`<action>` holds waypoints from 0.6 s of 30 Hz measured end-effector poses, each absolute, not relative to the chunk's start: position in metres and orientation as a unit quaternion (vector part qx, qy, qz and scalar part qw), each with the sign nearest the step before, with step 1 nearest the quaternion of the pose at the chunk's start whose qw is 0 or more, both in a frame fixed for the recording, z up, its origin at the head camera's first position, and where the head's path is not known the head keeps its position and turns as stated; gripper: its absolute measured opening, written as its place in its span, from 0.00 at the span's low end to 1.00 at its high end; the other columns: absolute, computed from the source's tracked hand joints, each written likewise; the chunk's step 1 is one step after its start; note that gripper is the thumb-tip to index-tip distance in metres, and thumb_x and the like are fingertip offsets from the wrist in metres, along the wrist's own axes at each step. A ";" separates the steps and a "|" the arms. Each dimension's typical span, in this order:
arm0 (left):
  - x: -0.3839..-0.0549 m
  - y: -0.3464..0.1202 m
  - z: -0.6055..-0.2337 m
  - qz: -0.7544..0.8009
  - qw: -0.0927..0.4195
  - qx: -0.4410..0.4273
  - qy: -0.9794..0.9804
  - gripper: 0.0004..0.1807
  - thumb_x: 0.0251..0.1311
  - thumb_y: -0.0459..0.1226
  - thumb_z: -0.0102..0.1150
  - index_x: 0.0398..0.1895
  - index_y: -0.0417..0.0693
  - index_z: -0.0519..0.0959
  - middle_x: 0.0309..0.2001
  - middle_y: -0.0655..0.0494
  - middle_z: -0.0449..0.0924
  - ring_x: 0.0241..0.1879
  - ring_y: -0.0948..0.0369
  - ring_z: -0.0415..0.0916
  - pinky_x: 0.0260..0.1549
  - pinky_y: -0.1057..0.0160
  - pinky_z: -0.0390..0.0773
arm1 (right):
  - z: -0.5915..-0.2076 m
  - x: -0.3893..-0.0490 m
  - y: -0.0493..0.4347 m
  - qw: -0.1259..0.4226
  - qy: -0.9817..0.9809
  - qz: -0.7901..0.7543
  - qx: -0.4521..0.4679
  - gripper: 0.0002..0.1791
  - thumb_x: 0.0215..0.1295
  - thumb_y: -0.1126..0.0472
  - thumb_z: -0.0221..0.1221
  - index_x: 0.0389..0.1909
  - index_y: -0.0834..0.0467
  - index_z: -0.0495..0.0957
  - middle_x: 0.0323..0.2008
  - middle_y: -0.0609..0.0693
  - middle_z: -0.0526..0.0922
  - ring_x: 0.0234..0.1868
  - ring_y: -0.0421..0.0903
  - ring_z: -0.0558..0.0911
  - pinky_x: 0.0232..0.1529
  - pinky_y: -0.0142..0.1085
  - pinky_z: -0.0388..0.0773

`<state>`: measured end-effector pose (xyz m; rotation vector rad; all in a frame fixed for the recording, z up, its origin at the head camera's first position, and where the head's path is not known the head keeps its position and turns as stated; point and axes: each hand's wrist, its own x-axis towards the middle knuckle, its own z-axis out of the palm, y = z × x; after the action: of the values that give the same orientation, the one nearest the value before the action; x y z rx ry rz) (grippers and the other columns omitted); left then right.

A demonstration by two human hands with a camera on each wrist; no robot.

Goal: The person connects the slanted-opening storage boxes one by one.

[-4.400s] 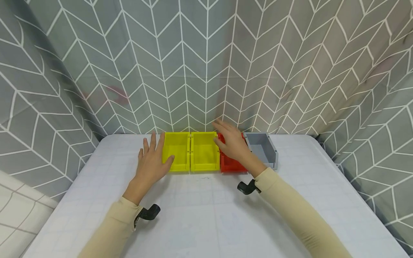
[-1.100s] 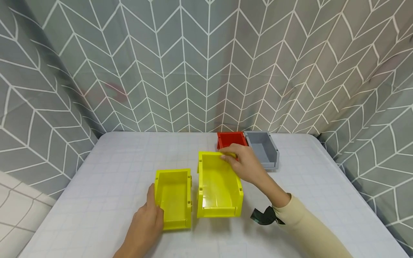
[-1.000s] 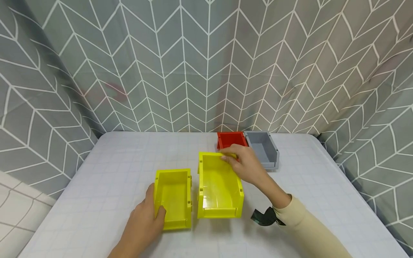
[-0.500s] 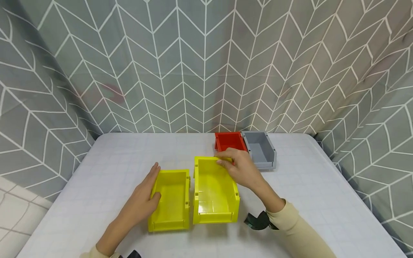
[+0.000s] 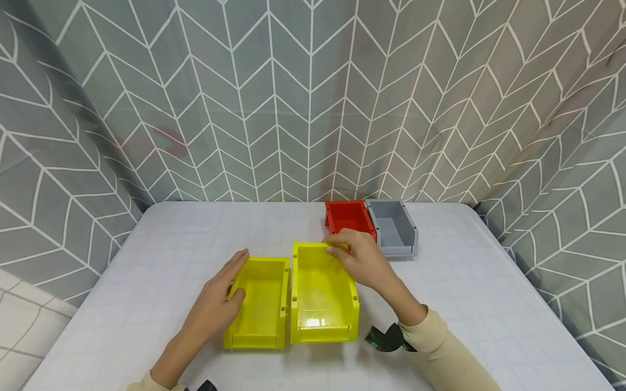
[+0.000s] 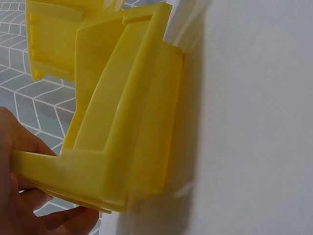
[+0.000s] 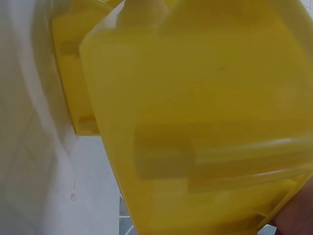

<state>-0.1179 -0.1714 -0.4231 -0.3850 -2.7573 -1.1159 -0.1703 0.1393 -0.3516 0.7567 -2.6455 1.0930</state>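
Note:
Two yellow plastic storage bins are side by side near the front of the table. My left hand [image 5: 207,307] holds the left yellow bin [image 5: 259,304] by its left wall, thumb over the inner side, fingers outside. The left wrist view shows this bin [image 6: 120,103] close to the white surface. My right hand [image 5: 364,260] pinches the back right corner of the right yellow bin [image 5: 323,296], thumb inside it. That bin hangs higher, a shadow below it, its left wall right at the left bin's side. Its outer wall [image 7: 210,93] fills most of the right wrist view.
A red bin [image 5: 348,213] and a grey bin [image 5: 391,228] stand together at the table's back edge, right of centre. My right hand partly covers the red one. A patterned grey curtain [image 5: 308,108] hangs behind the white table [image 5: 469,282].
Both yellow bins came from the back row to the front. Lately the right bin has come slightly nearer and closer to the left one. My left hand has shifted its hold farther up the left wall.

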 end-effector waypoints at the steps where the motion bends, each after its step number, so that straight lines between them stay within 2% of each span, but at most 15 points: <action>1: -0.118 -0.172 -0.423 -0.370 0.072 -0.127 -0.918 0.40 0.65 0.25 0.54 0.81 0.44 0.60 0.80 0.47 0.56 0.77 0.47 0.56 0.68 0.42 0.66 | -0.352 -0.170 0.139 0.090 -0.889 0.369 0.255 0.11 0.66 0.70 0.67 0.48 0.60 0.89 0.41 0.49 0.88 0.40 0.47 0.82 0.48 0.43 0.86; 10: -0.115 -0.172 -0.423 -0.367 0.071 -0.122 -0.919 0.40 0.65 0.26 0.55 0.82 0.45 0.60 0.81 0.46 0.55 0.77 0.45 0.56 0.67 0.42 0.67 | -0.357 -0.173 0.136 0.082 -0.887 0.382 0.245 0.11 0.67 0.70 0.67 0.49 0.61 0.89 0.43 0.51 0.88 0.41 0.49 0.83 0.50 0.44 0.86; 18: -0.114 -0.170 -0.424 -0.359 0.075 -0.118 -0.923 0.40 0.67 0.27 0.55 0.82 0.46 0.59 0.81 0.49 0.54 0.78 0.47 0.55 0.71 0.41 0.62 | -0.361 -0.176 0.135 0.073 -0.891 0.386 0.227 0.12 0.67 0.69 0.67 0.50 0.61 0.89 0.44 0.51 0.88 0.41 0.48 0.83 0.50 0.43 0.86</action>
<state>-0.1145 -0.1698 -0.4239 -0.3541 -2.7681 -1.0759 -0.1764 0.1351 -0.3610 0.6824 -2.6763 1.1607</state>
